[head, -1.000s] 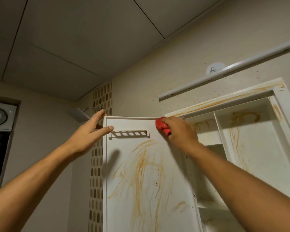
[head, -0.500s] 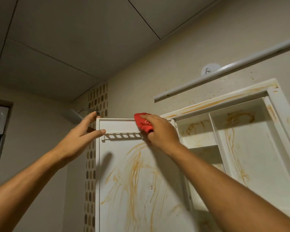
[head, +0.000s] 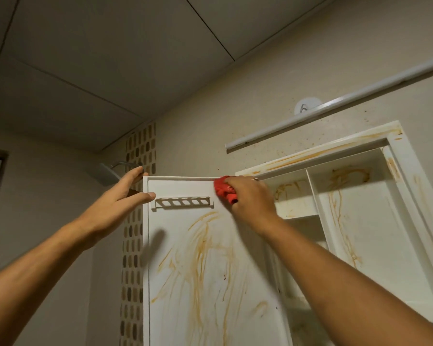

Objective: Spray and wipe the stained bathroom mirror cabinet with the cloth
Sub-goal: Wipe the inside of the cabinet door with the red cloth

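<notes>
The cloth [head: 224, 191] is red fabric, crumpled and soft-looking. The door [head: 210, 275] is smooth white plastic or laminate, which one I cannot tell, with a faint sheen and dried orange-brown smears. Its slotted rack [head: 183, 202] looks like the same white plastic. The cabinet [head: 380, 233] walls and shelves are smooth and white too, and streaked likewise. The wall [head: 198, 133] is matt beige, finely speckled. On the left, a tile strip [head: 140, 146] is brown and grey pebble mosaic. The ceiling [head: 110, 58] panels are matt and plain. The rail [head: 335, 104] is glossy white, and the shower head [head: 106, 173] is dull grey, metal by its look.
</notes>
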`<state>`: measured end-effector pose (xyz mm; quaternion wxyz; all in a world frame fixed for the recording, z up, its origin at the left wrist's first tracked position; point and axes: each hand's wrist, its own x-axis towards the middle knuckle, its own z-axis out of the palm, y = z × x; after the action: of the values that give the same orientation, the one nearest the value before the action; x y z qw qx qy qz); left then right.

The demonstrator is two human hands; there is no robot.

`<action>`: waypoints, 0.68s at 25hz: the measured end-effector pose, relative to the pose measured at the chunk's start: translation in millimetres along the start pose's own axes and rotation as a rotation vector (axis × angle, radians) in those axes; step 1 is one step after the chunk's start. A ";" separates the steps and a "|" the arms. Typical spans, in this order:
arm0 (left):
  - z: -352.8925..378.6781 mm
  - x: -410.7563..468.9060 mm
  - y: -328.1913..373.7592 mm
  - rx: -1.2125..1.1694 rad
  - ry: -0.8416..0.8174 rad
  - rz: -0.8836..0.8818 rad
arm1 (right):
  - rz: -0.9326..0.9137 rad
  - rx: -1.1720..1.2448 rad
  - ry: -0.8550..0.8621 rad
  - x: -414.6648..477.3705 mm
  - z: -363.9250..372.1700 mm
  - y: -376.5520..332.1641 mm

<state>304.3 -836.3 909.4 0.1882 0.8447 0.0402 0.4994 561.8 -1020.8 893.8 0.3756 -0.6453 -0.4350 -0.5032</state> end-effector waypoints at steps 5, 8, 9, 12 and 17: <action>-5.3 1.0 1.7 -0.035 -0.034 -0.008 | 0.278 -0.145 -0.104 16.0 -6.1 12.1; -6.4 2.7 -1.8 -0.053 -0.050 -0.011 | 0.317 0.016 0.013 28.6 -24.1 6.8; -5.9 4.0 -3.2 -0.059 -0.052 -0.012 | 0.317 0.010 0.016 30.6 -27.2 9.2; -9.1 5.4 -4.7 -0.102 -0.083 -0.024 | 0.297 0.003 -0.157 29.0 -20.2 -10.1; -25.4 3.1 -6.2 -0.247 -0.045 -0.109 | 0.116 0.069 -0.183 32.0 -6.0 -52.5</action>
<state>284.8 -822.7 920.6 0.3185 0.8227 0.0202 0.4705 514.3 -1002.7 928.7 0.3849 -0.6993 -0.4466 -0.4042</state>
